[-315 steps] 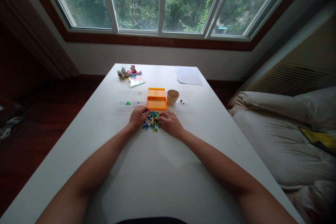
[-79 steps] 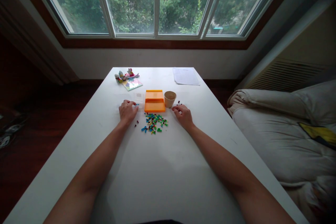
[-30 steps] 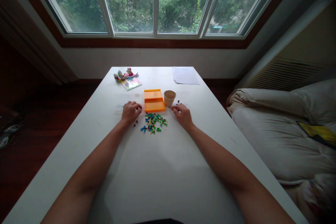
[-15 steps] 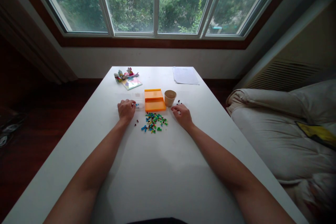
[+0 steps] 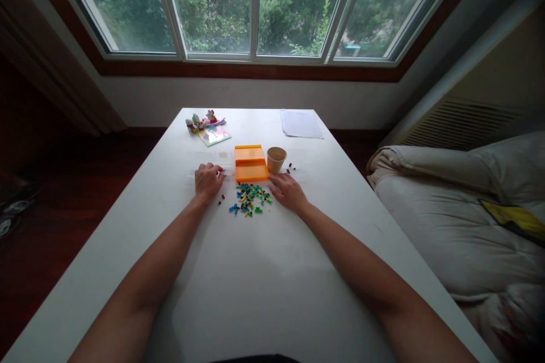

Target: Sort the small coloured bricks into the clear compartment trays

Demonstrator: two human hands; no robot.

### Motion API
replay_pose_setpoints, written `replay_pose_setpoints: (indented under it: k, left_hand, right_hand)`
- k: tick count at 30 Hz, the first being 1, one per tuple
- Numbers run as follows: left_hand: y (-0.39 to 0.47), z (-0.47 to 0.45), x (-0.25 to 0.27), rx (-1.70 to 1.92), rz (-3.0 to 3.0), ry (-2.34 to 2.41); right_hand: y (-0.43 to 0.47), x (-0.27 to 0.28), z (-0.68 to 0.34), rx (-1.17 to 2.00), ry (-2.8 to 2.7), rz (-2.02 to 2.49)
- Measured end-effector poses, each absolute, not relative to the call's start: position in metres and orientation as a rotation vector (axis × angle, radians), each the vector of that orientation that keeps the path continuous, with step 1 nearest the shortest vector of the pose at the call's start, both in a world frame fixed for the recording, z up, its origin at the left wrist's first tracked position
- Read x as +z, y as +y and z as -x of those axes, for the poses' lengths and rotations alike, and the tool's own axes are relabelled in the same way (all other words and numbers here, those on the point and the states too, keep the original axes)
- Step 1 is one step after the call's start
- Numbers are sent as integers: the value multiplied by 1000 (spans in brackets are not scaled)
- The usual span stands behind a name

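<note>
A left hand [image 5: 208,181] and a right hand [image 5: 287,191] flank a heap of small colored bricks [image 5: 250,199] on a white surface [image 5: 272,278]. The left hand's thumb and fingers curl in close together; at this size, whether they pinch a brick cannot be told. The right hand lies palm down, fingers loosely extended at the heap's edge, nothing visible in its grasp.

The sorting-out appears to be at an early stage: most bricks, green, blue and yellow among them, lie mixed between the hands. Only a few sit apart, including two dark pieces [image 5: 221,200] just beside the left hand and some dark red pieces [image 5: 290,168] beyond the right.

An open orange case [image 5: 251,171] lies just past the heap, between the hands. A paper cup [image 5: 276,161] stands upright beyond the right hand, and a clear tray [image 5: 223,155] rests beyond the left.
</note>
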State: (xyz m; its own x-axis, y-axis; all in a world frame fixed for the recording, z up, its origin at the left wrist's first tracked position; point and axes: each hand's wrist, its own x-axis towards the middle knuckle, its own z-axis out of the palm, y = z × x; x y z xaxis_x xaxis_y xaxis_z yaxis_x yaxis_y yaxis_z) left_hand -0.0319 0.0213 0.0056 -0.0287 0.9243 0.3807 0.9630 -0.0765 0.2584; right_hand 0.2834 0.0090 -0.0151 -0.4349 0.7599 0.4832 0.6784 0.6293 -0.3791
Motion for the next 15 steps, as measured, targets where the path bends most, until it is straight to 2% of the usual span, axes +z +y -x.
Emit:
replay_pose_setpoints:
  k: [15]
  left_hand:
    - [22,31,3,-762,2111,-2080]
  right_hand:
    - [11,-19,-284,152,-2323,1141]
